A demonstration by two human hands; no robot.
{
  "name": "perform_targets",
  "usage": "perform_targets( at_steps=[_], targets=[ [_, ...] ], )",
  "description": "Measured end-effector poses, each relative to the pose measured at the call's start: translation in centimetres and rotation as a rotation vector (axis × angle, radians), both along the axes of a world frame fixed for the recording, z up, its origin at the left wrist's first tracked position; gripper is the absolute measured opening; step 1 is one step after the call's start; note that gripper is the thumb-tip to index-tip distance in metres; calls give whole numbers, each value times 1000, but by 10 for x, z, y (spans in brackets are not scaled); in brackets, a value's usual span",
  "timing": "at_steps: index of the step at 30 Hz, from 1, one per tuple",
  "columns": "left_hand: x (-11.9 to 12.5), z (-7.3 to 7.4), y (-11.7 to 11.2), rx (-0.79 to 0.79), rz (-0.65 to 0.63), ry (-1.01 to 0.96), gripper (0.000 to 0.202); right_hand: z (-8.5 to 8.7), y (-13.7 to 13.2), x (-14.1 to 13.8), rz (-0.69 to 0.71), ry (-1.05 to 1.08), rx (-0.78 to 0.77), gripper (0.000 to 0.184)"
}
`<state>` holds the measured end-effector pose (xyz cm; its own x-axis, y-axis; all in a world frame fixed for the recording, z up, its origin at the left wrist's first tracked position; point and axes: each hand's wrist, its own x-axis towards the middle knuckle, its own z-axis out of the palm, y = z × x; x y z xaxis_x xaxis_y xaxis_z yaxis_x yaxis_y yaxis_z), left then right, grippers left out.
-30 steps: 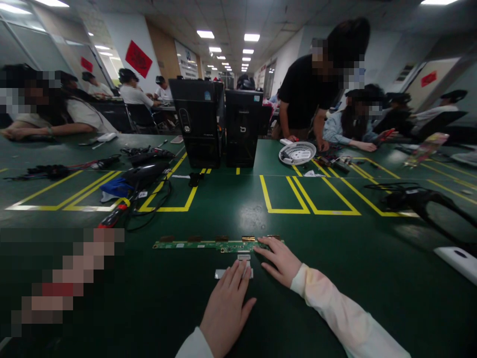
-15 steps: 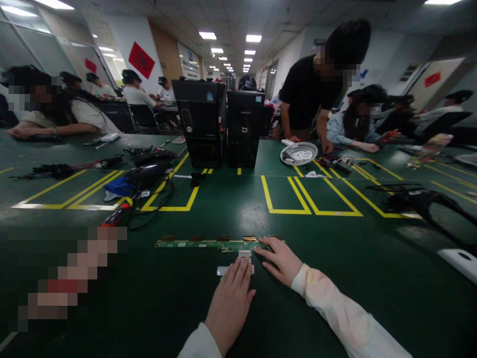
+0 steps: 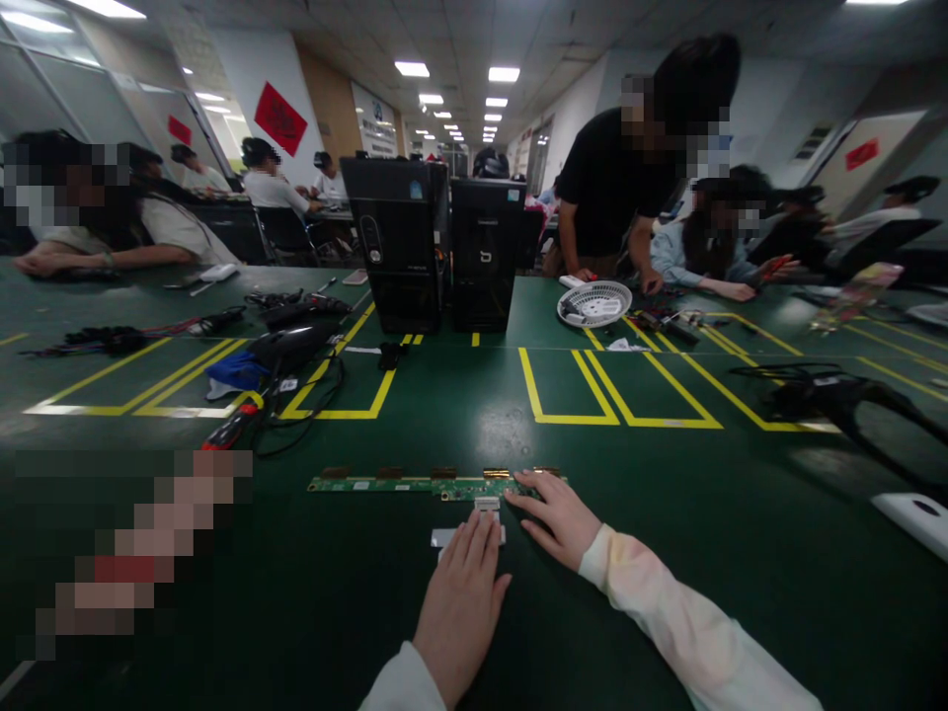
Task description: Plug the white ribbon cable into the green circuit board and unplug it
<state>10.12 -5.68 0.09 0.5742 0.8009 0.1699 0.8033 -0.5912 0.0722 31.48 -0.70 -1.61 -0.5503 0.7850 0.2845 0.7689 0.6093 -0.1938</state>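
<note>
A long, narrow green circuit board (image 3: 404, 486) with several copper-coloured tabs along its far edge lies on the table. My right hand (image 3: 557, 515) rests its fingertips on the board's right end, fingers spread. Just in front of the board my left hand (image 3: 466, 592) lies flat, fingers stretched out, over a whitish flat cable (image 3: 444, 538). The cable's connector end (image 3: 487, 505) shows at the board's near edge, beyond my left fingertips. The part of the cable beneath that hand is hidden.
Two black computer towers (image 3: 481, 257) stand at the table's middle. Left lie a black device with cords (image 3: 288, 346) and a red-and-black handled tool (image 3: 233, 425). A white basket (image 3: 594, 304) is beside a standing person (image 3: 618, 178). A black headset-like frame (image 3: 851, 395) sits right.
My left hand has shifted very slightly to the right over the cable. My right hand and the circuit board have stayed in place.
</note>
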Motion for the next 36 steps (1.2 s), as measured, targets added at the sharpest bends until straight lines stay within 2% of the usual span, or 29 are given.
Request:
perform_targets(
  at_steps=[6,14,21,26,30,36],
  targets=[
    [7,-6,-5,22,70,-6,49,2,-1,-1,11,-4,-26,41],
    [11,-5,-5,6,82,-33,51,8,-2,-2,21,-2,-59,41],
    [9,0,0,-55,63,-36,51,10,-1,0,26,-1,-87,42],
    [-1,6,6,-112,4,-37,51,11,-1,1,35,8,-103,43],
    [-9,9,9,-113,-41,-55,49,11,-1,1,36,9,-109,43],
    [-7,10,10,-111,-34,-28,51,10,-2,0,38,12,-99,42]
  ],
)
